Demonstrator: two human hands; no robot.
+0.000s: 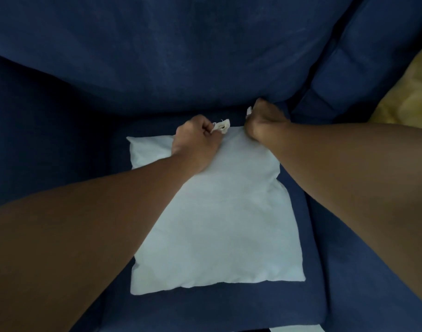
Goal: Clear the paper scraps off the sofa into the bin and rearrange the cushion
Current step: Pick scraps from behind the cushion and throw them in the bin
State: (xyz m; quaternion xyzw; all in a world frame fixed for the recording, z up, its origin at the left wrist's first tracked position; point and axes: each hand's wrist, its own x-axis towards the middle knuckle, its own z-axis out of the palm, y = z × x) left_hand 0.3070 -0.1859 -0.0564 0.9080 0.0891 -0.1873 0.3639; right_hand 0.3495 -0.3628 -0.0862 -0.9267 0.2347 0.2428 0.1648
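Risk comes first here, in our judgement: both hands are already full of paper, so if we now try to lift the cushion [212,207] with them, a scrap can slip out and fall back on the sofa [157,68], maybe into the gap under the back rest where it is hard to find. No bin is in view, so we cannot tell how far the scraps must be carried.

Our left hand [196,137] is stretched to the far edge of the cushion, and its grip is clenched around a white paper scrap [221,125] that sticks out to the right. Our right hand [262,121] is near it, at the far right corner of the cushion, close under the back rest. Its grip is also closed, with a small piece of paper [249,110] showing at the top. The cushion lies flat on the seat, between our forearms.
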